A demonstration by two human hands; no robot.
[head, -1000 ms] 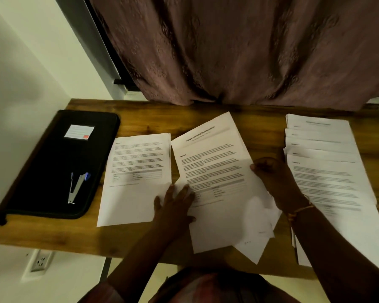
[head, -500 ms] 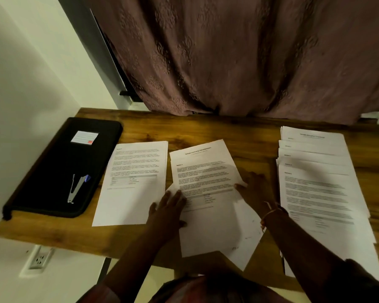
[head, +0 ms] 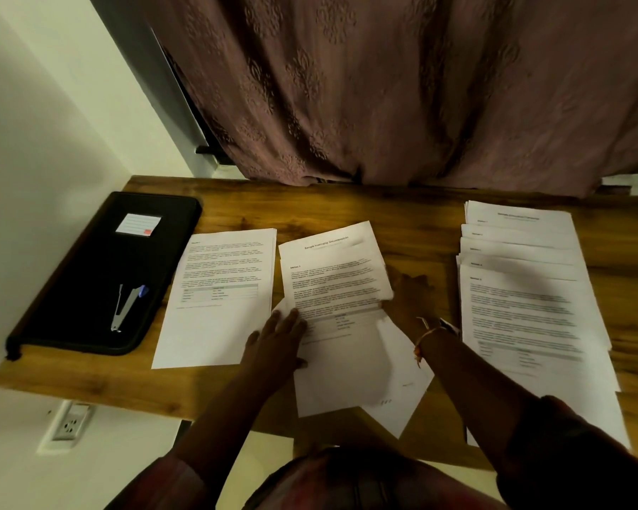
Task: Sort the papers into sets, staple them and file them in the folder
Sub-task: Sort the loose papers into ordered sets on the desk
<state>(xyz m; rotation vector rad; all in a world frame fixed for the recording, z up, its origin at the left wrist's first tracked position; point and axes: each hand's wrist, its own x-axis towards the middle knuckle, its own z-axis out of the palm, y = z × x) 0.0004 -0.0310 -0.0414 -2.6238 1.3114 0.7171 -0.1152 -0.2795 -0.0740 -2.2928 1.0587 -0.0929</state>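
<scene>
Three groups of printed papers lie on the wooden desk [head: 347, 207]. A loose, skewed middle stack [head: 339, 288] lies under both my hands. My left hand [head: 277, 344] rests flat on its lower left part, fingers straight. My right hand [head: 406, 300] touches the stack's right edge, and how its fingers lie is hard to see in the dark. A single set [head: 221, 292] lies to the left. A fanned pile of several sheets [head: 523, 288] lies at the right. A black zip folder [head: 104, 274] sits at the far left with a stapler [head: 126, 303] on top.
A brown curtain [head: 402, 90] hangs over the desk's back edge. A white wall closes the left side, with a power socket [head: 69, 421] below the desk. The desk's front edge runs just before my body.
The middle stack has settled flatter and more upright on the desk. My right hand slid from its upper right edge down along the right side. My left hand stayed on the lower left.
</scene>
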